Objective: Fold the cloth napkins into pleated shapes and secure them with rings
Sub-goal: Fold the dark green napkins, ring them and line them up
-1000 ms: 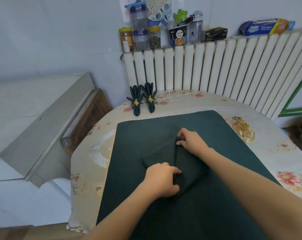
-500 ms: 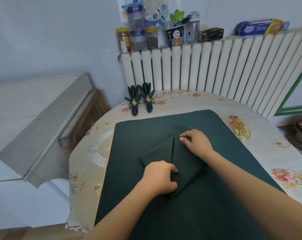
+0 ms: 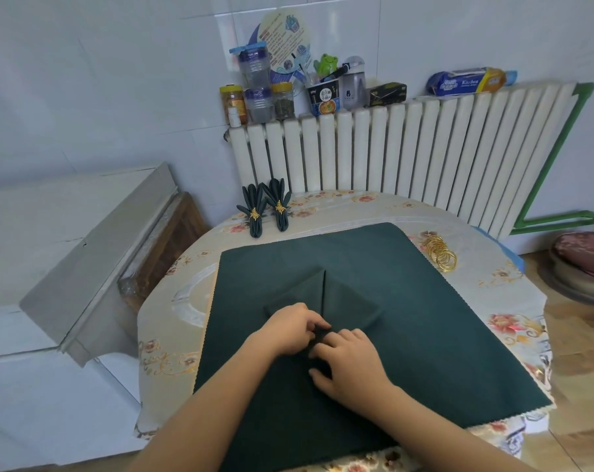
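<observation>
Dark green napkin (image 3: 326,298), folded to a kite, lies mid-desk on a larger green cloth (image 3: 459,335), keeping the work flat. Left hand (image 3: 288,330) and right hand (image 3: 350,362) both pinch its near tip, likely starting pleats. Gold rings (image 3: 440,253) wait right; two finished napkins (image 3: 266,211) stand back, out of the way.

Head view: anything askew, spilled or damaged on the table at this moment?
Nothing stands out. The two finished napkins stand side by side at the table's far edge, the gold rings lie in one pile right of the dark cloth, and the left hand and right hand work the near corner of the folded napkin.
</observation>
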The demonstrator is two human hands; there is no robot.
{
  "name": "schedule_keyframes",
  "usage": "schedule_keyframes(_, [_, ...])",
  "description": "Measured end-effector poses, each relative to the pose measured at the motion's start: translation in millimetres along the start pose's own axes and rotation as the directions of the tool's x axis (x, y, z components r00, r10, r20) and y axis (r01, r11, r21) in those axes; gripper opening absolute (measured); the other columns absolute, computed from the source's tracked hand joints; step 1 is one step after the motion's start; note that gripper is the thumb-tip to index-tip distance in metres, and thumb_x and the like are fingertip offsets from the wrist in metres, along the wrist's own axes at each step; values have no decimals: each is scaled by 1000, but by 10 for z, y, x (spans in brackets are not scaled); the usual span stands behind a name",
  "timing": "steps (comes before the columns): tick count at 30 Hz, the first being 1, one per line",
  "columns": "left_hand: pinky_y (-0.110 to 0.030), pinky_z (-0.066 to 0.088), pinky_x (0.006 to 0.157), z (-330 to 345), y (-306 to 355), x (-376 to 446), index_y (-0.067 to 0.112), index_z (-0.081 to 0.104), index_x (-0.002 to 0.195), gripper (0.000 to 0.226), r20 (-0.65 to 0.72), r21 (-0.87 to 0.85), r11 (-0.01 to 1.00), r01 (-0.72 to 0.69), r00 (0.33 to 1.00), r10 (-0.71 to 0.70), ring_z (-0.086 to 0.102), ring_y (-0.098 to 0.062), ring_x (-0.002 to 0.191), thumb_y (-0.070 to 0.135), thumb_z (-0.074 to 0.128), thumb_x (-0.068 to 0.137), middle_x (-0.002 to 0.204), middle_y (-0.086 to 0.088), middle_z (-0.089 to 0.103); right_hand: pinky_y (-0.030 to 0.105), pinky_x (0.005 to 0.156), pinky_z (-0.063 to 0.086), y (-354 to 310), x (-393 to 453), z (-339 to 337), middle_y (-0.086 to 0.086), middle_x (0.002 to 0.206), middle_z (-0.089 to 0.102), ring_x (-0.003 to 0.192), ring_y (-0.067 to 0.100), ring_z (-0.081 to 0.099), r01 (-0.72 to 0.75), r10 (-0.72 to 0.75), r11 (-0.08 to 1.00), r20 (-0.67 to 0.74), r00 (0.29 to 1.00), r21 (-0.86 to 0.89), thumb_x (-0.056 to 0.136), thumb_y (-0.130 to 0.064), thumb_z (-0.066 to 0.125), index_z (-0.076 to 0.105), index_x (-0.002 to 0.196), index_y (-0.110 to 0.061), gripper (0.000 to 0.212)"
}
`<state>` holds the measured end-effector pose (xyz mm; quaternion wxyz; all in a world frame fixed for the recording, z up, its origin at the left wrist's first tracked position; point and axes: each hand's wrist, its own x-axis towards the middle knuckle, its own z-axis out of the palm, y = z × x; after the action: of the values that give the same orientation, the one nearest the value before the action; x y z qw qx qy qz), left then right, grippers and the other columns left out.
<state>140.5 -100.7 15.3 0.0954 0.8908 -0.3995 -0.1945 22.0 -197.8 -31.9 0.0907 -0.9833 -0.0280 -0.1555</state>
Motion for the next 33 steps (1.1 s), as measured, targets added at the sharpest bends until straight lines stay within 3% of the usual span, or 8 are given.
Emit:
schedule_keyframes(4, [-31, 45, 95, 38, 35, -14, 23, 62, 124, 35, -41, -17, 1000, -16, 999, 16, 56, -19, 101, 11, 53, 93, 113, -4, 51, 20, 53, 38, -26, 32, -36, -10, 49, 55, 46, 10, 51, 56, -63, 988, -41, 997, -145, 51, -33, 77, 65, 55, -29, 14])
schedule_keyframes(7, [-28, 43, 91, 104, 75, -55, 22, 62, 123, 33, -82, 12, 1000, -22, 996, 23, 54, -19, 104, 21, 60, 90, 105, 0, 52, 21, 60, 34, 163, -78, -86, -10, 51, 54, 49, 12, 52, 73, -87, 988, -103, 991, -138, 57, -28, 67, 61, 55, -25, 7])
schedule_keyframes(12, [-27, 40, 86, 283, 164, -188, 21, 61, 114, 28, -160, -9, 1000, -9, 987, 7, 52, -17, 104, 35, 61, 89, 102, 4, 52, 22, 61, 50, 637, -314, -260, -13, 68, 61, 67, 12, 59, 102, -105, 993, -59, 993, -52, 73, -27, 41, 59, 68, -26, 19])
schedule_keyframes(17, [-29, 43, 92, 444, 279, -244, 18, 56, 113, 26, -233, -6, 1000, 13, 972, -14, 53, -17, 107, 33, 56, 92, 114, 1, 58, 27, 79, 50, 688, -402, -414, -11, 88, 65, 88, 14, 60, 117, -119, 992, 63, 991, 40, 70, -12, 51, 65, 86, -24, 25])
schedule_keyframes(22, [-29, 42, 95, 416, 310, -344, 20, 49, 130, 48, -198, 107, 993, -43, 978, 64, 48, -18, 114, 48, 52, 91, 119, 0, 54, 25, 98, 42, 685, -456, -365, -7, 119, 61, 111, 12, 53, 79, -93, 993, 164, 982, 88, 86, -34, 52, 65, 113, -21, 33])
schedule_keyframes(24, [-29, 40, 98, 380, 285, -432, 22, 43, 139, 63, -133, 119, 990, -80, 987, 95, 46, -17, 117, 57, 52, 87, 123, 0, 51, 25, 92, 46, 692, -434, -346, -7, 115, 63, 106, 13, 58, 65, -77, 994, 146, 986, 88, 86, -40, 53, 69, 107, -23, 32])
schedule_keyframes(28, [-30, 37, 105, 339, 252, -565, 22, 33, 146, 76, -46, 138, 982, -126, 990, 133, 40, -15, 123, 57, 58, 84, 129, 1, 44, 16, 61, 52, 672, -435, -272, -15, 95, 65, 78, 5, 64, 141, -141, 990, 23, 990, 9, 80, -43, 45, 73, 80, -29, 31])
schedule_keyframes(33, [-32, 36, 106, 313, 265, -628, 23, 22, 150, 81, 7, 184, 973, -138, 990, 139, 35, -16, 125, 44, 60, 82, 135, 1, 38, 15, 53, 47, 628, -428, -290, -16, 75, 63, 69, 5, 61, 162, -163, 986, -47, 985, -27, 82, -40, 42, 64, 72, -29, 27])
